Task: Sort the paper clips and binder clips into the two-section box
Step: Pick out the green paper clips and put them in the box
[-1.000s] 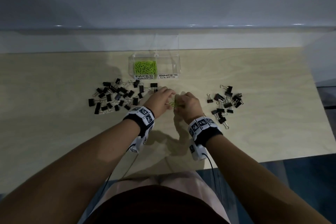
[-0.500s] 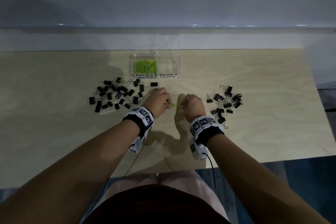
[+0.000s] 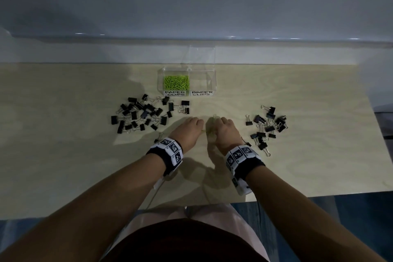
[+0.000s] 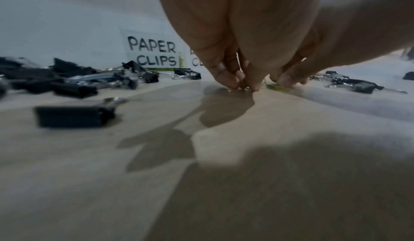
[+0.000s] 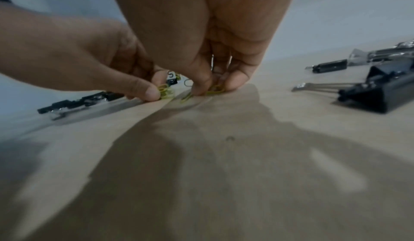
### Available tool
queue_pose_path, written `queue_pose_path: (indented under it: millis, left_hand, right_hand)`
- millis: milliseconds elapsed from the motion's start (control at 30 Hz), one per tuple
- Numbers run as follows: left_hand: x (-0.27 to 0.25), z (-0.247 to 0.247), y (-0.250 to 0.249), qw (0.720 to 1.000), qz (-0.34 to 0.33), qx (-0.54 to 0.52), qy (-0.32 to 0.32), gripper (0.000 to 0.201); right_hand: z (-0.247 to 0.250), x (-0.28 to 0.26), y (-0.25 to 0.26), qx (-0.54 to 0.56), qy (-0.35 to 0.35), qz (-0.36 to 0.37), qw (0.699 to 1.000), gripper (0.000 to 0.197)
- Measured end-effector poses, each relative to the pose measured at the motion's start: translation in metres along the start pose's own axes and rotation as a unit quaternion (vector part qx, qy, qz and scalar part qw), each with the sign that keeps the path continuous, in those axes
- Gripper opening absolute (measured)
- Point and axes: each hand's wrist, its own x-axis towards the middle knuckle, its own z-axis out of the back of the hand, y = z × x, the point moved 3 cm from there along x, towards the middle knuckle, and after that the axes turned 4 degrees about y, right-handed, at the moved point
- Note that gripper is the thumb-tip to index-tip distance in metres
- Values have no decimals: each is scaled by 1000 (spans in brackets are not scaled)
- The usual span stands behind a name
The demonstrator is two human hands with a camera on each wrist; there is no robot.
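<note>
The clear two-section box (image 3: 214, 83) stands at the table's far middle. Its "PAPER CLIPS" section holds several green paper clips (image 3: 176, 82); the "BINDER CLIPS" section (image 3: 202, 81) looks bare. My left hand (image 3: 191, 126) and right hand (image 3: 224, 127) are side by side, fingertips down on the table. In the right wrist view the left hand (image 5: 154, 90) pinches a small bunch of green paper clips (image 5: 165, 90). The right hand (image 5: 212, 87) pinches more green clips (image 5: 216, 89) flat on the wood. Black binder clips lie in a left pile (image 3: 140, 115) and a right pile (image 3: 268, 127).
One stray binder clip (image 3: 158, 138) lies by my left wrist and another (image 3: 263, 147) by my right wrist. The light wooden table (image 3: 308, 155) ends just behind my wrists at its near edge. A pale wall rises behind the box.
My hands drew slightly apart and then came close again, now a little nearer to me, fingertips on the green paper clips. Both binder clip piles stayed put.
</note>
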Motion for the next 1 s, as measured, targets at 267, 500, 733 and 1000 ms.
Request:
queue_pose_path:
  millis: [267,500,733,1000]
  left_hand:
    - [-4,93,58,951,154,-170,-207,9]
    - [15,119,81,938,209,-168,-221,17]
    - [3,31,1,993,-6,-102,-53,25]
    - [13,7,-20,997,-63,-21,37,18]
  right_hand:
    - [76,61,53,138,-129,37,981,19]
    - [106,102,78,97,-75,76,990,20]
    - [62,62,4,-69,28,74,994,19]
    - [21,48,-21,-46,48,41,997,15]
